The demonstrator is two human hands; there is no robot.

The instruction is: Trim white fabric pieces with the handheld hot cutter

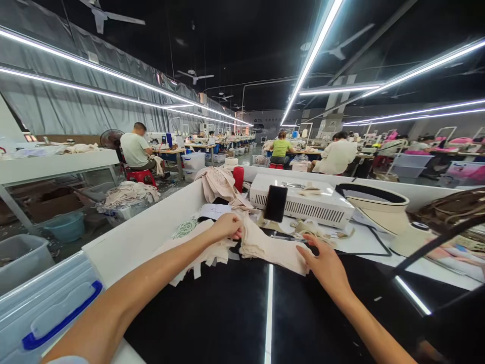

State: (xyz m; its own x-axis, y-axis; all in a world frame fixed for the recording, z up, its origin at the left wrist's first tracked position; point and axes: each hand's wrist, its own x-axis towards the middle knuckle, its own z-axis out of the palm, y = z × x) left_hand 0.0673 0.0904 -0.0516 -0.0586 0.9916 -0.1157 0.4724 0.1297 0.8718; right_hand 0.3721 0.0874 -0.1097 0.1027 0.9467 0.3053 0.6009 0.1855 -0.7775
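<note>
Pale pink fabric pieces point(265, 247) lie in a heap on the black worktop point(227, 313). My left hand point(227, 226) rests on the far left of the heap, fingers curled onto the cloth. My right hand point(322, 260) lies flat at the heap's right edge, fingertips touching the fabric. More of the same cloth point(217, 184) is piled behind, against the white table wall point(151, 227).
A white machine box point(303, 202) with a black phone point(275, 203) leaning on it stands behind the heap, a red cup point(238, 178) to its left. A cream bowl-shaped object point(375, 205) sits right. A clear bin with blue handle point(49, 308) is at left. People sit sewing beyond.
</note>
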